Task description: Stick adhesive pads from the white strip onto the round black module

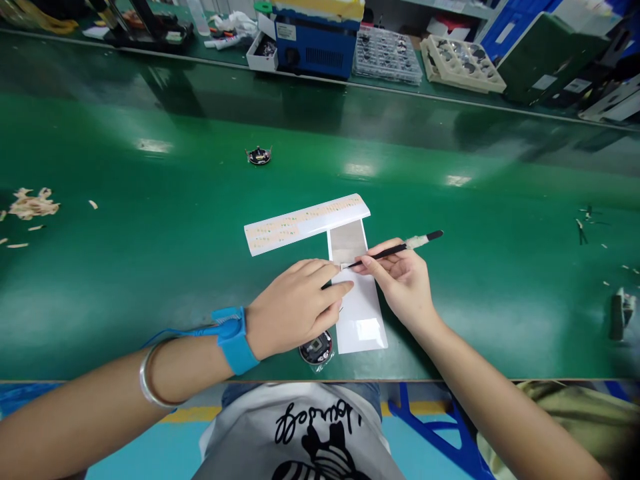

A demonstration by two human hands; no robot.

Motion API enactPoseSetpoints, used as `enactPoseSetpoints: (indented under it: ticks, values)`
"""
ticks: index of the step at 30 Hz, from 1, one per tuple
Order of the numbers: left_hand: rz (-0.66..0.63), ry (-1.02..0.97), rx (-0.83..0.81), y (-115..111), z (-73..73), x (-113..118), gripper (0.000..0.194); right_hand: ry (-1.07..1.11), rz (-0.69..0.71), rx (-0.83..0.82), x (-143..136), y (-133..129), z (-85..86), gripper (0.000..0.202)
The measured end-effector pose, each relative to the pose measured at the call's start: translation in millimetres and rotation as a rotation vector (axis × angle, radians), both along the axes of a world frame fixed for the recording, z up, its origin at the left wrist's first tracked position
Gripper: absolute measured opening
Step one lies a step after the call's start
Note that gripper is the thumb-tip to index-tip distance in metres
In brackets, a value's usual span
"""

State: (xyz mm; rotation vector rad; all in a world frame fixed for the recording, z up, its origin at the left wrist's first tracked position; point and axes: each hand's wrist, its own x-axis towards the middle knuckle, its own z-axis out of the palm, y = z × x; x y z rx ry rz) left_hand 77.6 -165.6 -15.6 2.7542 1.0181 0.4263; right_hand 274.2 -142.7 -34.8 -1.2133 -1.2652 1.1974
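1. Nearest, below the edge of the green surface [165,267]: a white shirt [300,437] with black lettering and a striped animal print.
2. Around the left forearm, a silver bangle [145,383]; farther along, at the wrist, a blue strap [237,341] with a thin cord trailing off to the left.
3. Close to the edge, just left of a white sheet [360,333], a round black device [316,348] with clear film at its lower rim.
4. Over the left side of the sheet, the left grip [295,303], back upward, fingers bent and somewhat spread, tips at the paper; impossible to tell whether pinching anything.
5. Opposite, the right grip [403,280], narrow, holding a slim black tool [395,251] with pale wrapping toward its outer end; tip directed left, at a small white piece [344,267] on the sheet, beside the left fingertips. Too small to make out any contact.
6. Beyond both, at the far end of the sheet, a grey panel [349,240]; by its top, a white strip [320,227] with rows of small orange marks, slanting up to the right.
7. Well to the left, a heap of pale scraps [35,205].
8. Farther back, a second round device [259,156] with thin upright prongs.
9. Along the rear shelf, a blue machine [317,53], a clear tray [387,57] and a cream tray [463,65].
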Motion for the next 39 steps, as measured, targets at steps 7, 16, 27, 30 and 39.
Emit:
enactPoseSetpoints:
  ticks: [7, 16, 27, 30, 39]
  values:
    - [0.003, -0.005, -0.015, -1, 0.1, 1, 0.037, 0.006, -0.007, 0.019, 3, -1, 0.7, 0.025]
    - [-0.002, -0.016, -0.008, -1, -1.3, -1, 0.037, 0.052, -0.032, 0.013, 5, 2, -4.7, 0.025]
    - [0.004, -0.027, -0.013, 1, -2.2, 1, 0.036, 0.070, 0.000, 0.022, 2, 2, -2.6, 0.025]
    - [-0.003, -0.018, -0.015, 2, 3.1, -3, 0.036, 0.105, -0.014, 0.037, 5, 3, 2.1, 0.027]
    - [0.492, 0.070, -0.060, -73, 18.0, 1, 0.053, 0.148, -0.138, 0.139, 21, -34, 19.0, 0.016]
